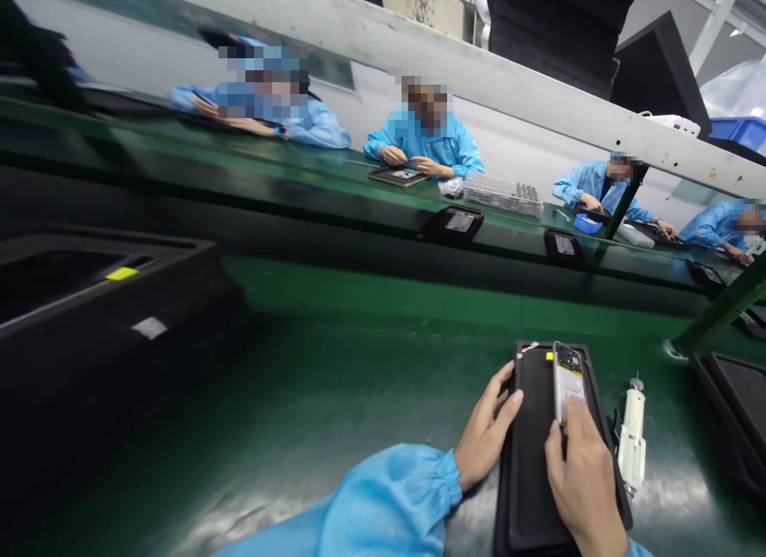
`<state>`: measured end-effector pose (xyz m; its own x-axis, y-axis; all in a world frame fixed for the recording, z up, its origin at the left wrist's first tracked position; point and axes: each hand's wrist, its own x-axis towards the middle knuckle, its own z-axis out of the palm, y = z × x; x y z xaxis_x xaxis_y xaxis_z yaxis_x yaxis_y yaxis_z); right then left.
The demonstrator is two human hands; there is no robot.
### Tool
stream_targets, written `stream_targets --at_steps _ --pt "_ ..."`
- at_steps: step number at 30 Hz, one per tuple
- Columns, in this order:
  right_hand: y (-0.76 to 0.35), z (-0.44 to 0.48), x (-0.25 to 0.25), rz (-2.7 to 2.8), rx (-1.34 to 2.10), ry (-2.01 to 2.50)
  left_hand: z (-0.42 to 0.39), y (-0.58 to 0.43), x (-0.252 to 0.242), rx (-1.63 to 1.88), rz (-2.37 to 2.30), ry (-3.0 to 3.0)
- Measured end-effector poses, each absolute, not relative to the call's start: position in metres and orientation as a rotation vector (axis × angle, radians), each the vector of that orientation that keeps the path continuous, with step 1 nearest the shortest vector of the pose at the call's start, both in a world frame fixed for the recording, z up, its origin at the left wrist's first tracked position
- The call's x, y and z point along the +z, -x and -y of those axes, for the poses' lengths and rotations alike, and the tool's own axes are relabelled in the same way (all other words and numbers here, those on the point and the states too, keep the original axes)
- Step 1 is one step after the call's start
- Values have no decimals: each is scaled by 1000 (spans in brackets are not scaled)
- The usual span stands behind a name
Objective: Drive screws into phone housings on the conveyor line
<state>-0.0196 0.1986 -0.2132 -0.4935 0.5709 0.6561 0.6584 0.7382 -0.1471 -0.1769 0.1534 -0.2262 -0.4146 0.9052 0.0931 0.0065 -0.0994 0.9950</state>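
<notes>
My right hand (580, 469) grips the lower end of an opened smartphone (567, 381), its back cover off and the dark camera end and pale battery area showing. The phone is over the right side of a black foam tray (532, 453); whether it touches the tray I cannot tell. My left hand (487, 429) holds the tray's left edge, thumb at the rim and fingers along the side. A yellow tab (549, 356) sticks out beside the phone's top. To the right of the tray lies a white electric screwdriver (633, 437).
A big black foam stack (120, 365) stands at left, and more black trays (733, 405) at right. Beyond the green bench (359, 381) runs a conveyor line carrying phone trays (458, 222). Several co-workers in blue smocks (460, 146) sit behind it. A green post (718, 318) rises at right.
</notes>
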Motion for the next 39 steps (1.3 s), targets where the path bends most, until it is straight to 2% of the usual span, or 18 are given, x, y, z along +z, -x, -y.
stream_targets --at_steps 4,7,11,17,21,24,33,39 --pt "7 -210 -207 2065 -108 937 -156 192 -222 1639 -1548 -1064" --pt "-3 -217 -207 1962 -65 1078 -158 201 -210 1703 -1664 -1298" --pt "-11 -221 -204 1890 59 1082 -168 189 -184 1694 -1533 -1455" --pt "1 -207 -200 1933 -148 724 -194 134 -171 1439 -891 -773" --pt "7 -189 -206 2120 -162 672 -208 122 -179 1409 -809 -543" --pt "-1 -178 -210 2168 -31 734 -211 126 -181 1405 -797 -487" --pt "-30 -180 -209 1785 598 1137 -207 129 -174 1380 -719 -398" --pt "-24 -177 -200 1759 710 1147 -204 129 -172 1384 -716 -427"
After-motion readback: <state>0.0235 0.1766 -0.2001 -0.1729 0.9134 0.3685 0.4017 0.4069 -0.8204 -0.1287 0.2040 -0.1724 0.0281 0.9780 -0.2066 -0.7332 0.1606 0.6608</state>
